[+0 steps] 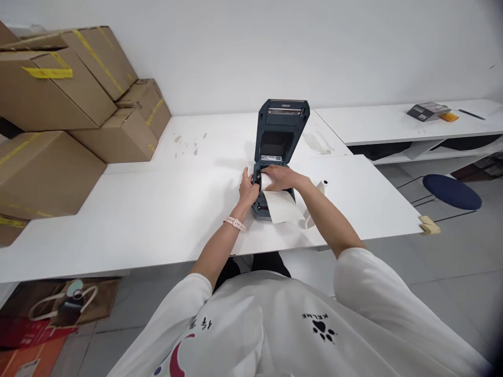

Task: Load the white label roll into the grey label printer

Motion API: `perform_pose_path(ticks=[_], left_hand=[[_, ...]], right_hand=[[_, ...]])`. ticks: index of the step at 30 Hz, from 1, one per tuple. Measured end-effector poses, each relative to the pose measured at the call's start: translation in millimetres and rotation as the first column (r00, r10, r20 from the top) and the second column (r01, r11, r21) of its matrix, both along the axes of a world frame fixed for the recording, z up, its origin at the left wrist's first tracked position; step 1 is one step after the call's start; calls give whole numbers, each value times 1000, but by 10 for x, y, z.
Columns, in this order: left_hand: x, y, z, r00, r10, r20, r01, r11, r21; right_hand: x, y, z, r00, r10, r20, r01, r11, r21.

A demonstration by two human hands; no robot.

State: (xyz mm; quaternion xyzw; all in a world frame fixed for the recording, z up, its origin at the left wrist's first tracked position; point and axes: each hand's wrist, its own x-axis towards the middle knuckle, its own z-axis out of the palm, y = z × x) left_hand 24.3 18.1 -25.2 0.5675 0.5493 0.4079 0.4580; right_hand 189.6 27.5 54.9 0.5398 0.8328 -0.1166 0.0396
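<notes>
A dark blue label printer (278,137) stands on the white table (157,220) with its lid tipped up and back. Inside its open bay lies a white paper roll (265,180), and a strip of white paper (282,206) trails out over the front. My left hand (249,189) grips the left side of the printer's base, fingers curled against it. My right hand (280,177) lies over the roll with fingers bent down onto it. A pink watch strap sits on my left wrist.
Several brown cardboard boxes (58,99) with yellow tape are stacked on the table's left end. A white shelf bench (408,123) at the right carries a small dark box (427,111). A blue stool (451,191) stands beside the table. A brown bag (66,301) lies on the floor.
</notes>
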Motion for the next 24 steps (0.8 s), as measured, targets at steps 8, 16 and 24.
perform_pose_path(ticks=[8,16,24], left_hand=[[33,-32,25,985,4,174,9,997,-72],[38,-55,50,976,5,218,18,995,-102],[26,-95,99,983,-3,182,22,995,-102]], right_hand=[[-113,-1298,-431,972,29,-234,35,963,269],[-342,-1427,-554,983,-47,-177,100,948,301],[-375,-1443,-524,975,-75,-210,128,959,254]])
